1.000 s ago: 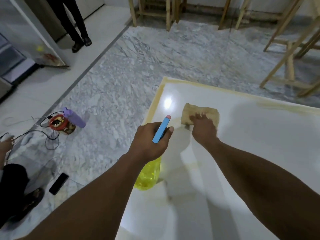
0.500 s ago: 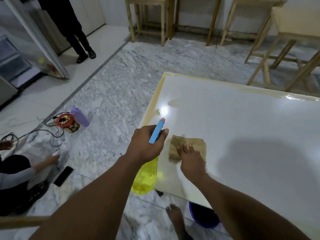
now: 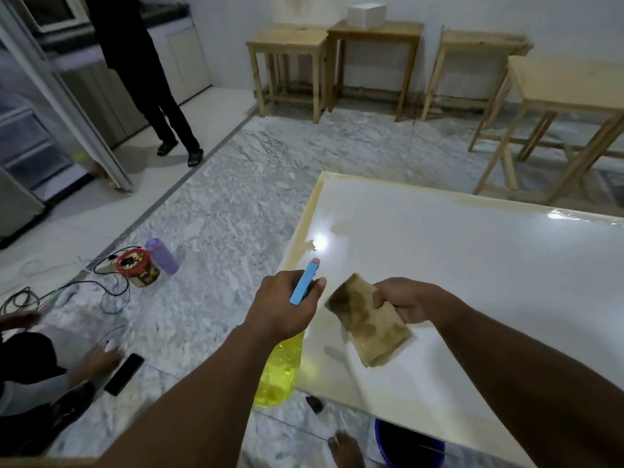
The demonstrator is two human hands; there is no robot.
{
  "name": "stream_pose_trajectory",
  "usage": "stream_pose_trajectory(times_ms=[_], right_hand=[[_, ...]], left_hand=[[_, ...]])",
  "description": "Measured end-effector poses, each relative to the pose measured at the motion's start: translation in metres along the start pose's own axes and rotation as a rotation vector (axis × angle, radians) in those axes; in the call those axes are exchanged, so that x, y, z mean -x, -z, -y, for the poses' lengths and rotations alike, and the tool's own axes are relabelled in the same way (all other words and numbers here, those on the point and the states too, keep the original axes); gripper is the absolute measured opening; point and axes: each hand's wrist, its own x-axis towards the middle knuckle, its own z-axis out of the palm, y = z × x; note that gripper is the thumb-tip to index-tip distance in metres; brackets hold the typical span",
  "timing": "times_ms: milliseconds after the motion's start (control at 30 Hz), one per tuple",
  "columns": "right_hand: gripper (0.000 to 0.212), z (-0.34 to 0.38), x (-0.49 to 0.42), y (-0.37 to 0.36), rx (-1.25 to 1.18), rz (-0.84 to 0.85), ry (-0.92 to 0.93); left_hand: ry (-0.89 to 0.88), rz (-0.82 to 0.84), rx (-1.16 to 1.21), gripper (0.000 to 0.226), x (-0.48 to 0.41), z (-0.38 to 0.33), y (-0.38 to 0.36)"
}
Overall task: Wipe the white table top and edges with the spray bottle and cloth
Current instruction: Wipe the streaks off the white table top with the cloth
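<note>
- Bottom of the frame: your bare foot point(image 3: 347, 449) stands beside a blue bucket point(image 3: 401, 445) tucked under the near side of the table.
- Lower centre: your left hand point(image 3: 285, 309) is wrapped round the neck of the spray bottle point(image 3: 279, 369). The fingers are curled tight about it. Its yellow body hangs below the fist, off the table's left side, and its blue head points up-frame.
- Just right of it: your right hand point(image 3: 403, 302) pinches the brown cloth point(image 3: 369, 327) by its upper long side, thumb over fingers. The cloth hangs folded, with its long axis running from upper left to lower right. It looks to be just off the surface, but whether its lower corner touches cannot be told.
- The relation that counts: the cloth lies right of the nozzle, over the near left part of the white table top point(image 3: 472, 271). The yellowed left edge point(image 3: 301, 228) runs up-frame from your left fist, so the spray hand is nearer that edge and the cloth hand nearer the open top.
- Middle of the frame: a smear point(image 3: 309, 245) sits by the glare near that edge, likely the next patch to wipe.
- Top of the frame: wooden tables point(image 3: 287, 40) line the far wall.
</note>
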Motion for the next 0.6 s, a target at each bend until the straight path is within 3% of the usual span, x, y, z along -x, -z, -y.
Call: stream_pose_trajectory(times_ms=[133,267,400,500,600], right_hand=[[0.044,0.065,-0.047,0.044,0.108,-0.115,-0.041],[0.04,0.153,-0.099,0.098,0.34,-0.32,0.038],[0.016,0.229,-0.14,0.119,0.679,-0.479,0.191],[0.019,0.25,-0.184,0.122,0.939,-0.52,0.304],[0.029,0.229,-0.225,0.112,1.104,-0.528,0.304]], left_hand=[[0.054,0.012,0.013,0.047,-0.064,-0.003,-0.003],[0.069,-0.008,-0.014,0.048,-0.131,0.001,-0.007],[0.081,-0.03,-0.022,0.046,-0.183,0.01,-0.01],[0.095,-0.056,-0.02,0.048,-0.208,0.022,-0.013],[0.113,-0.068,-0.017,0.049,-0.216,0.033,-0.014]])
